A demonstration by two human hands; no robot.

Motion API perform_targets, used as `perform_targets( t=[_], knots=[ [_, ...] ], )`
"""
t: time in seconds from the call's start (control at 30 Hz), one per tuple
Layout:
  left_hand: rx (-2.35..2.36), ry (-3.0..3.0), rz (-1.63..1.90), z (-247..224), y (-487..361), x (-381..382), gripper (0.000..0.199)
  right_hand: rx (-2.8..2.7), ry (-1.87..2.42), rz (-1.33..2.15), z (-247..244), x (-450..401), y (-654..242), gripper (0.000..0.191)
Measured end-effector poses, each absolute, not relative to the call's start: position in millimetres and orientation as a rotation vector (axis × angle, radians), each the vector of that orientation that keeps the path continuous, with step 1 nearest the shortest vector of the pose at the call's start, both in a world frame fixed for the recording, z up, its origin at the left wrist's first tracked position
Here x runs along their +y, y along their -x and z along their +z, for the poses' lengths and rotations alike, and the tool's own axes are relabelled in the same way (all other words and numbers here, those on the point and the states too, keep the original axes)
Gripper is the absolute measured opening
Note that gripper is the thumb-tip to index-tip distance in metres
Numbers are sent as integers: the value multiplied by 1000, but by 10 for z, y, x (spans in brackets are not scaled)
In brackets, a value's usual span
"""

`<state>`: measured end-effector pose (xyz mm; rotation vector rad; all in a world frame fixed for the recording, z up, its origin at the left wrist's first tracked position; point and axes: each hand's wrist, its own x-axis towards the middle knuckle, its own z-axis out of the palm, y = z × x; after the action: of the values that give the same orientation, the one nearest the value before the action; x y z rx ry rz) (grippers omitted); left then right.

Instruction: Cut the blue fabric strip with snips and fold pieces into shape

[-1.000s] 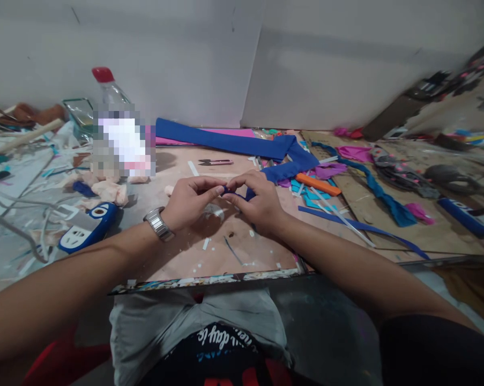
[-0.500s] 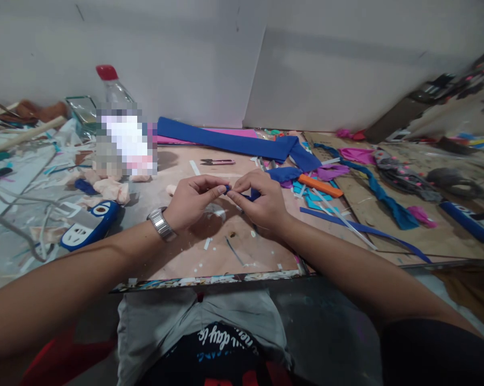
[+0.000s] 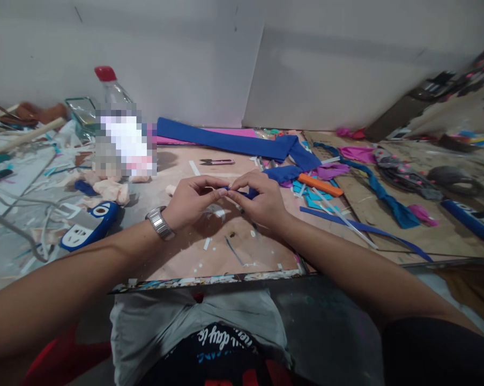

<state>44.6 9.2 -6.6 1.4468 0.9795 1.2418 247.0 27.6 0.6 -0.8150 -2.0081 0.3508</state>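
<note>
Left hand (image 3: 191,199) and right hand (image 3: 261,201) meet fingertip to fingertip above the middle of the board (image 3: 177,257), a little in from its near edge; both pinch a small blue strip (image 3: 247,194), thumb and forefinger pressed together on it; the strip runs from the fingertips back under the right hand's fingers; a metal watch (image 3: 158,222) sits on the left wrist; a long blue cloth band (image 3: 225,140) lies along the board's far edge; small snips (image 3: 216,161) lie just in front of it; an orange bar (image 3: 320,185) lies off the right-hand side, among scraps; a blue power strip (image 3: 89,225) lies past the left edge.
</note>
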Motion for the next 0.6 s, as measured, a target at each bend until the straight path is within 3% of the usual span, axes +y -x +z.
perform_targets(
  t=[0.23, 0.6],
  knots=[
    [967, -1397, 1301, -109, -437, 131, 36, -2027, 795, 329, -9, 272, -2467, 14],
    [914, -1409, 1301, -89, -455, 100, 36, -2008, 825, 300, 17, 257, -2470, 11]
  ],
)
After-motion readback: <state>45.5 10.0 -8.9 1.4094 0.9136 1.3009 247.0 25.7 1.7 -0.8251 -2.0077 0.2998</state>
